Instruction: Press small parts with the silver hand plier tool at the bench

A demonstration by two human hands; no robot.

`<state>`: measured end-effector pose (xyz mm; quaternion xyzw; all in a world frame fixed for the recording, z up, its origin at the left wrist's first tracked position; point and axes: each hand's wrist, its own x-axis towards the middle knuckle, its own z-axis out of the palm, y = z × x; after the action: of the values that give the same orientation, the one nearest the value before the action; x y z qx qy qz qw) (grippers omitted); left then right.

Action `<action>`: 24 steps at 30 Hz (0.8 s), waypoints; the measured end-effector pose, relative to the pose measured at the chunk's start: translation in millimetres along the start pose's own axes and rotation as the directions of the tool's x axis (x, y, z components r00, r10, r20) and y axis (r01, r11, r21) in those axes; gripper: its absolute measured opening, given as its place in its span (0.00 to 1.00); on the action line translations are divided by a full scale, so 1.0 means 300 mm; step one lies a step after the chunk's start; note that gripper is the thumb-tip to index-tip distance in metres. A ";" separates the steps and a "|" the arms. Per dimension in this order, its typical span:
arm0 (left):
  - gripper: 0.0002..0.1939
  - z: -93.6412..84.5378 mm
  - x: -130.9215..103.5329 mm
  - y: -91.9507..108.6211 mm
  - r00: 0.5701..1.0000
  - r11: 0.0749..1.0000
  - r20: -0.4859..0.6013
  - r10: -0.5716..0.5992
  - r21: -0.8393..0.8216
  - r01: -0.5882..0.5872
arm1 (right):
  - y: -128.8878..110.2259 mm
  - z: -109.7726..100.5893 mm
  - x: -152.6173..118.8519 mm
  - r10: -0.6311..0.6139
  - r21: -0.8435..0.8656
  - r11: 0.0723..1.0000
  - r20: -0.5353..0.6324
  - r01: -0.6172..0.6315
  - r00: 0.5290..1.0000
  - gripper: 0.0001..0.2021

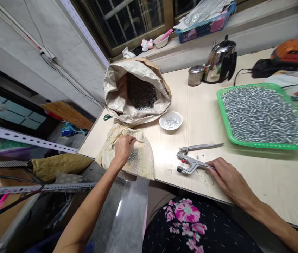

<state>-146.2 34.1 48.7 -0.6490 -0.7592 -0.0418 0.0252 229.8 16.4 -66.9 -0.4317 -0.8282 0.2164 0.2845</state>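
Perhaps picking metal pins [132, 155] left of centre, the left hand [124, 147], its finger closure unclear, next needs precision, while fingers of the right hand [225, 173] clamp the pliers [195, 163] at lower right.

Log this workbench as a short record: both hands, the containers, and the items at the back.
Left hand: at the patterned cloth, beside small metal pieces; its grip is unclear
Right hand: holding one handle of the metal hand tool
Sack: open-mouthed, many small dark pieces inside
White bowl: some short silvery pieces
Green basket: heaped with silvery pins
Back: kettle, lidded canister
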 end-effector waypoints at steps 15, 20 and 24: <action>0.14 0.156 -0.057 -0.082 0.978 0.983 0.189 0.090 0.143 -0.118 | -0.057 0.004 0.045 -0.245 -0.220 0.948 -0.041 0.230 0.969 0.07; 0.11 0.128 -0.096 0.066 0.985 0.838 0.163 -0.062 -0.527 0.139 | -0.077 -0.011 0.064 -0.317 -0.354 0.896 -0.086 0.268 0.945 0.08; 0.17 0.155 -0.179 0.254 0.913 0.489 0.404 -0.055 -0.787 0.377 | -0.084 -0.004 0.073 -0.272 -0.384 0.892 -0.041 0.236 0.961 0.10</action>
<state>-62.0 -2.4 -0.4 -0.4719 -0.7096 -0.3032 -0.4265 205.5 21.4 -44.7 -0.3757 -0.8892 -0.0059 0.2611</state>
